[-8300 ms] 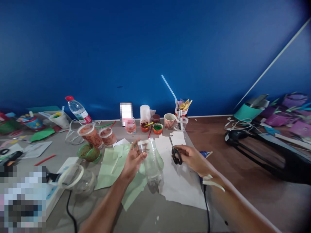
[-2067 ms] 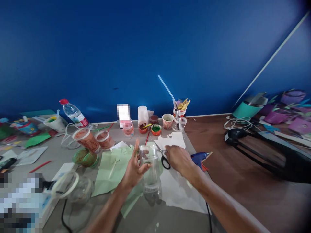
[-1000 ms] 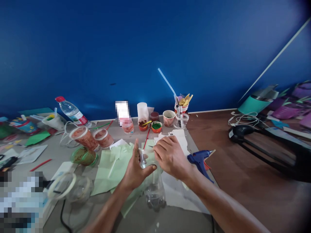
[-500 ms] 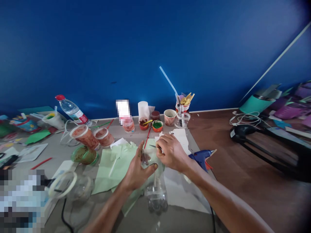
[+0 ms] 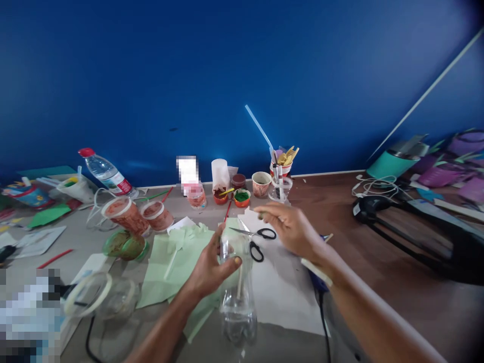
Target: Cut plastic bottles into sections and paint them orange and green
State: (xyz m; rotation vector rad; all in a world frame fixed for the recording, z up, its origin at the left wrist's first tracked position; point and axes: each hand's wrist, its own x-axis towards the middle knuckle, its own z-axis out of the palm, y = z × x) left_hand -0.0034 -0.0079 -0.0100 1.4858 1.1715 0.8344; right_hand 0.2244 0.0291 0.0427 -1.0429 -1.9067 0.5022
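Note:
My left hand [image 5: 209,268] grips a clear cut plastic bottle [image 5: 236,297] that stands upright on the table, with a thin white stick inside it. My right hand [image 5: 293,229] hovers open to the right of it, holding nothing. Black-handled scissors [image 5: 254,241] lie open on the white paper [image 5: 278,297], just left of my right hand. Pale green paper [image 5: 170,264] lies under and to the left of the bottle.
Paint pots [image 5: 242,197] and cups stand along the blue wall, with a cup of tools [image 5: 282,169]. Two orange-stained tubs [image 5: 126,214], a green dish [image 5: 124,245] and a water bottle [image 5: 104,172] sit at the left. A tape roll [image 5: 86,295] lies front left. Black gear [image 5: 412,227] is on the right.
My right hand left the bottle's mouth and moved right, setting the scissors down on the white paper. My left hand keeps hold of the bottle.

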